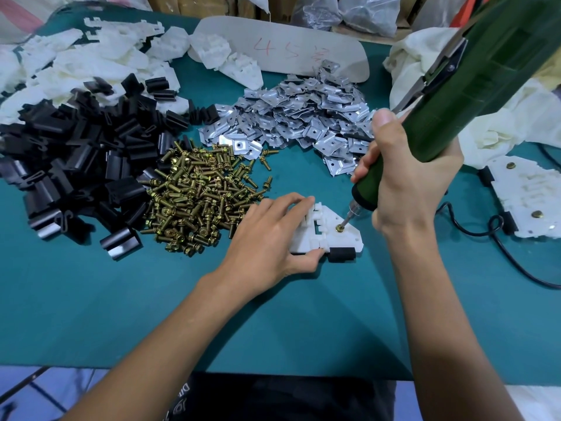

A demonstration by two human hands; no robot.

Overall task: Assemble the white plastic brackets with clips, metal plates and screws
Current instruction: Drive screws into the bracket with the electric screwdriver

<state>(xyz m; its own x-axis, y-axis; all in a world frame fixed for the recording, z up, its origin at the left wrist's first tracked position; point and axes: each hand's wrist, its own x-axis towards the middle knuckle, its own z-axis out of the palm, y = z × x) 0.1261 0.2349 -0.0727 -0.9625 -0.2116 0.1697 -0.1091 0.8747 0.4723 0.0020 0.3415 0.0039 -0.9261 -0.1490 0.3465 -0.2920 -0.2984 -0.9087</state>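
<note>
You're driving a screw (pixel 339 228) into the bracket (pixel 326 235) on the worktop (pixel 151 299); its black clip (pixel 342 254) is already fitted. A finished bracket (pixel 528 192) lies to your right, but the big heaps of clips (pixel 76 153), plates (pixel 303 117) and screws (pixel 197 196) suggest most of the job remains. Your left hand (pixel 273 235) grips the bracket, fingers on top and thumb at its near edge. Your right hand (pixel 406 183) is wrapped round the tilted green screwdriver (pixel 473 95), bit on the screw head.

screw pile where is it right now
Head view, left of centre on the green table: the screw pile sits between the black clips and the left hand, with the metal plates behind it.
</note>
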